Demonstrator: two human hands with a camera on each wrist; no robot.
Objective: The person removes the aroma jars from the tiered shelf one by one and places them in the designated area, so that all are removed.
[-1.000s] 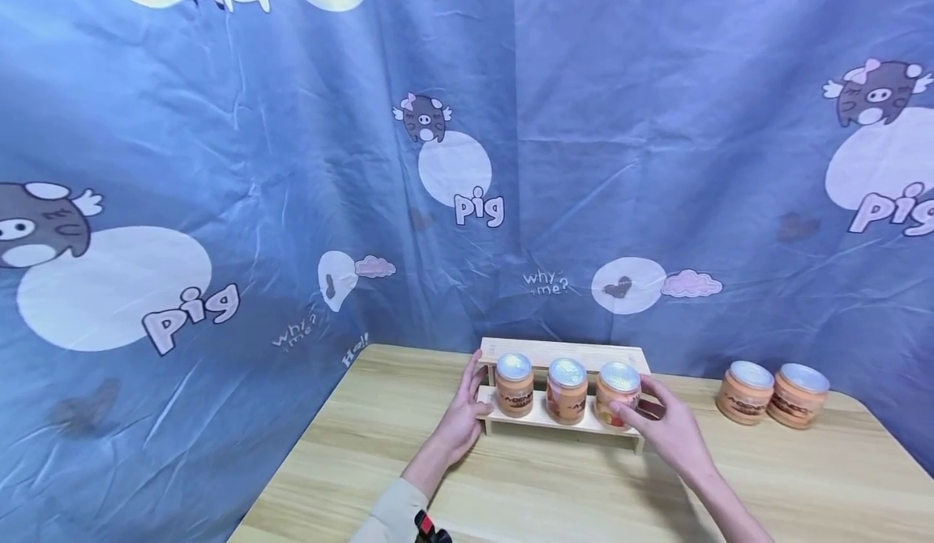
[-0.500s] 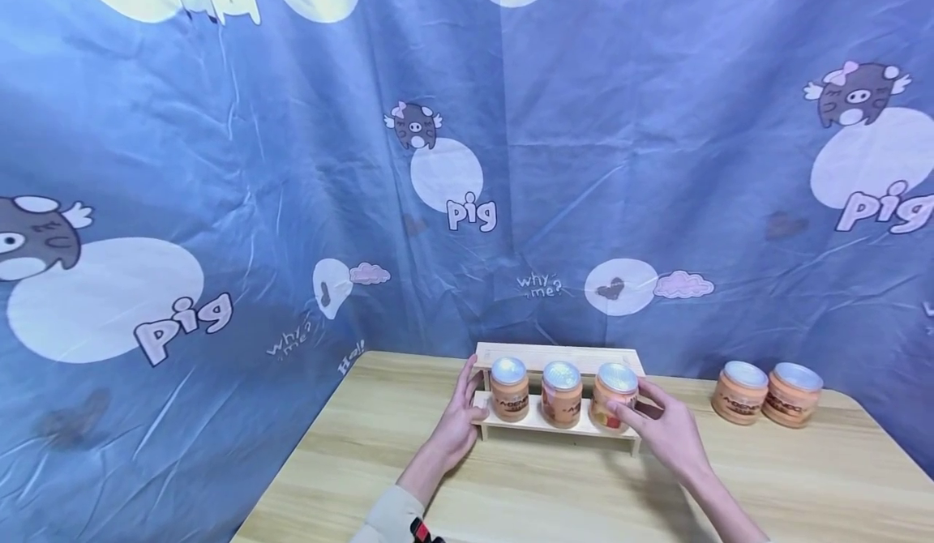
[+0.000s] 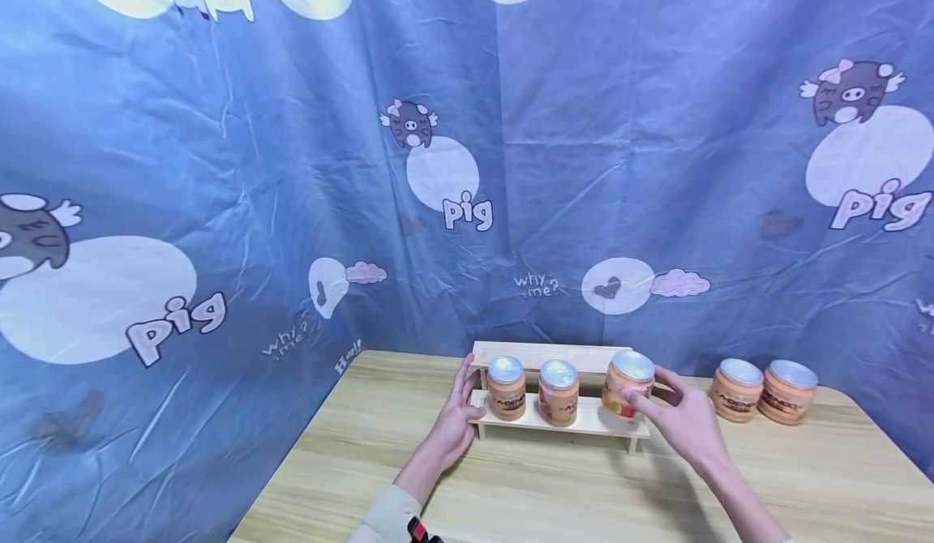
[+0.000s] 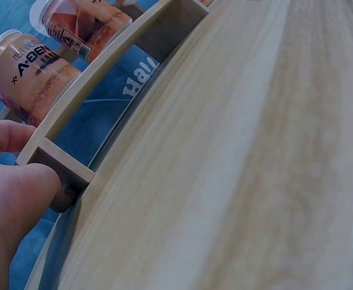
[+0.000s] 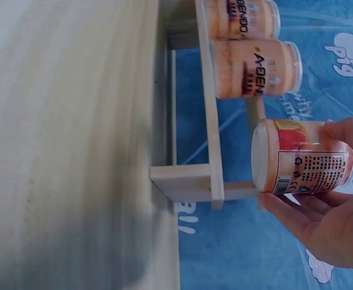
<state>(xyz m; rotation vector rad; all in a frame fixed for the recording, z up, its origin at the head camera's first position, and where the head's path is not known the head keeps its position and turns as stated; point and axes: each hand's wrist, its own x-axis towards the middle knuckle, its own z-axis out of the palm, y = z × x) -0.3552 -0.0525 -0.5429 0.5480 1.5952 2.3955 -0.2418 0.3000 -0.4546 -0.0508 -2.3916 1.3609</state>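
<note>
Raises the held jar [image 3: 626, 389] off the lower tier [image 3: 593, 418] of the wooden rack [image 3: 543, 354] since the earlier frame, carrying it slightly to the right. Clasps that jar in the right grip [image 3: 687, 423] in the head view, thumb on the near side, just above the right end of the lower tier. Keeps the left grip [image 3: 452, 427] closed about the rack's left end. Leaves the left jar [image 3: 507, 391] and the middle jar [image 3: 559, 395] upright on the lower tier, apart from each other. Has two more jars [image 3: 737, 393] standing close together on the bench [image 3: 547, 494], to the right of the rack. Backs everything with a blue curtain [image 3: 569, 138] printed with pigs and lettering.

Shows in the left wrist view a thumb and fingers round the rack's end, beside a leg [image 4: 67, 163]. Looks past the front edge to the left jar and, behind, the middle jar.

Reveals in the right wrist view a clear gap between the held jar's pale base and the lower tier. Pinches the jar between thumb and fingers, with a barcode label [image 5: 309, 172] and red and yellow print facing the camera.
</note>
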